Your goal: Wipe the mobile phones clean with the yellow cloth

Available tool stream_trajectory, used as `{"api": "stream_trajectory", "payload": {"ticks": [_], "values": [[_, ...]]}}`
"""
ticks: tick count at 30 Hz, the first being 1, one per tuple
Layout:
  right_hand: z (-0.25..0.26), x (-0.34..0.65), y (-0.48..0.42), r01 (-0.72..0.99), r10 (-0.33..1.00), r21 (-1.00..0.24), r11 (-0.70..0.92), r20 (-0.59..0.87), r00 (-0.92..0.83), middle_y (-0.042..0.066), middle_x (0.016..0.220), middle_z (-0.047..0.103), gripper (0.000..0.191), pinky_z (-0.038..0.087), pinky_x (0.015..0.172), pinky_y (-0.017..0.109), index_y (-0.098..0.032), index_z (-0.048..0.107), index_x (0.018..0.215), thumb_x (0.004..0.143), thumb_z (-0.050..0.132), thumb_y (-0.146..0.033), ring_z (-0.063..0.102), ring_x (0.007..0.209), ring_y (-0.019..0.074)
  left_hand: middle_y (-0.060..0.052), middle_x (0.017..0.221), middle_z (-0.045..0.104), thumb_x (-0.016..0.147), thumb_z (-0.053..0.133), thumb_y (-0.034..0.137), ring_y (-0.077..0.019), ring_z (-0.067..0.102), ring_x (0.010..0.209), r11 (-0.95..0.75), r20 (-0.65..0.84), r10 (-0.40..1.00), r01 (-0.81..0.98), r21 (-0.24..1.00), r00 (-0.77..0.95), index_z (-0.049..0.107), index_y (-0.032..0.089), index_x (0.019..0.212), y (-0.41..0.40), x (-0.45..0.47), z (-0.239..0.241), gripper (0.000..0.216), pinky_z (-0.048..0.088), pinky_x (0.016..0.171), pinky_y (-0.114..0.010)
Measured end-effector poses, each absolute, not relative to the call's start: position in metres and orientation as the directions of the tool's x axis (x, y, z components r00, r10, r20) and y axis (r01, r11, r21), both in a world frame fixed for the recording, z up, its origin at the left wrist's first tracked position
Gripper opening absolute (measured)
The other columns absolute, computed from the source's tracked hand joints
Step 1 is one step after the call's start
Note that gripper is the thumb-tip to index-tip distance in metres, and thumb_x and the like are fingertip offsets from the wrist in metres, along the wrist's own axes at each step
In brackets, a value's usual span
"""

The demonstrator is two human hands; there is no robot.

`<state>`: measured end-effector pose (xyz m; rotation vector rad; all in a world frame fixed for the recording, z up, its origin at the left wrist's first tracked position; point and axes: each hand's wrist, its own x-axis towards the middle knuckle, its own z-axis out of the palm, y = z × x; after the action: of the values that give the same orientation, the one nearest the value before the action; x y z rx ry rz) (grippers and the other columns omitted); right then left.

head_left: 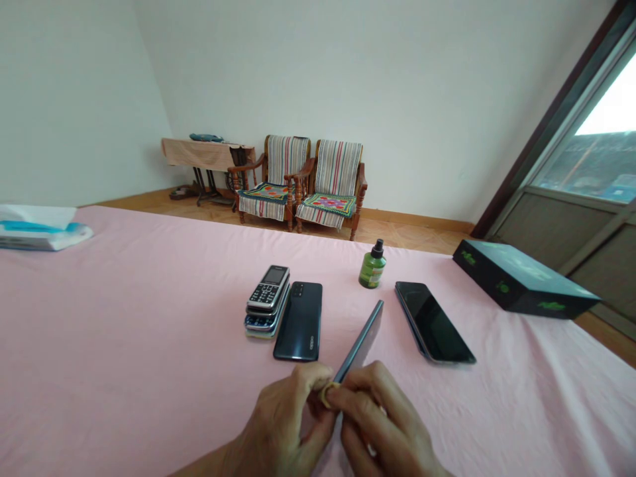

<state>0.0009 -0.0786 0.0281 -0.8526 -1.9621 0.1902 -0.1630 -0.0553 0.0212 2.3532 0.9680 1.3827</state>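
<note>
My left hand [278, 424] and my right hand [382, 424] meet at the near end of a dark smartphone [365, 341], which is tipped up on its edge above the pink tablecloth [124, 331]. Both hands have their fingers pinched together on a small yellowish piece [325, 394] at the phone's near corner; I cannot make out what the piece is. To the left lies a black phone face down [299, 321]. Beside it stands a stack of keypad phones [268, 301]. Another dark smartphone [433, 322] lies to the right.
A small green spray bottle [372, 266] stands behind the phones. A black box with green print [521, 277] sits at the right. A tissue pack [40, 227] lies at the far left. Two striped armchairs [303, 185] and a side table [206, 154] stand by the far wall.
</note>
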Motion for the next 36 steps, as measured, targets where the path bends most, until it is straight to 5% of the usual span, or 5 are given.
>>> {"api": "stream_trajectory", "payload": {"ticks": [7,15,24,29,36], "values": [[0.021,0.025,-0.054,0.589,0.703,-0.508,0.629,0.695,-0.151,0.008,0.092,0.057,0.035,0.054,0.065,0.026,-0.019,0.061,0.113,0.087,0.046,-0.002,0.060,0.080,0.0160,0.002,0.070,0.062,0.085,0.056,0.004,-0.0106,0.061,0.055,-0.811,0.730,0.574,0.380,0.444,0.371,0.057,0.018,0.099,-0.052,-0.159,0.020,0.020,0.050,0.057,-0.018],[0.027,0.056,-0.018,0.677,0.707,-0.540,0.500,0.706,0.041,0.005,0.089,0.058,0.025,0.053,0.070,0.029,-0.020,0.068,0.101,0.086,0.051,-0.009,0.061,0.081,0.0174,-0.004,0.076,0.065,0.088,0.053,0.002,-0.0143,0.065,0.065,-0.859,0.755,0.506,0.324,0.397,0.416,0.060,0.016,0.104,-0.052,-0.159,0.021,0.022,0.054,0.063,-0.022],[0.021,0.003,-0.068,0.457,0.673,-0.551,0.698,0.723,-0.155,0.007,0.092,0.054,0.044,0.055,0.065,0.023,-0.019,0.059,0.120,0.083,0.044,0.001,0.060,0.078,0.0150,-0.003,0.075,0.063,0.087,0.053,0.001,-0.0145,0.063,0.067,-0.879,0.762,0.470,0.317,0.357,0.445,0.060,0.015,0.098,-0.046,-0.164,0.022,0.019,0.053,0.064,-0.021],[0.024,0.005,-0.063,0.552,0.677,-0.496,0.671,0.713,-0.182,0.009,0.091,0.054,0.042,0.056,0.066,0.028,-0.015,0.060,0.120,0.084,0.044,-0.001,0.058,0.079,0.0176,-0.003,0.074,0.062,0.086,0.051,-0.001,-0.0137,0.062,0.065,-0.877,0.761,0.470,0.328,0.350,0.447,0.060,0.015,0.097,-0.044,-0.166,0.026,0.021,0.052,0.063,-0.020],[0.022,0.055,-0.025,0.676,0.685,-0.516,0.526,0.728,0.022,0.006,0.091,0.056,0.034,0.053,0.068,0.028,-0.021,0.067,0.111,0.086,0.048,-0.007,0.059,0.081,0.0169,-0.004,0.079,0.064,0.088,0.051,0.000,-0.0147,0.065,0.072,-0.891,0.727,0.451,0.302,0.339,0.518,0.059,0.016,0.101,-0.041,-0.173,0.028,0.022,0.054,0.068,-0.021]]}}
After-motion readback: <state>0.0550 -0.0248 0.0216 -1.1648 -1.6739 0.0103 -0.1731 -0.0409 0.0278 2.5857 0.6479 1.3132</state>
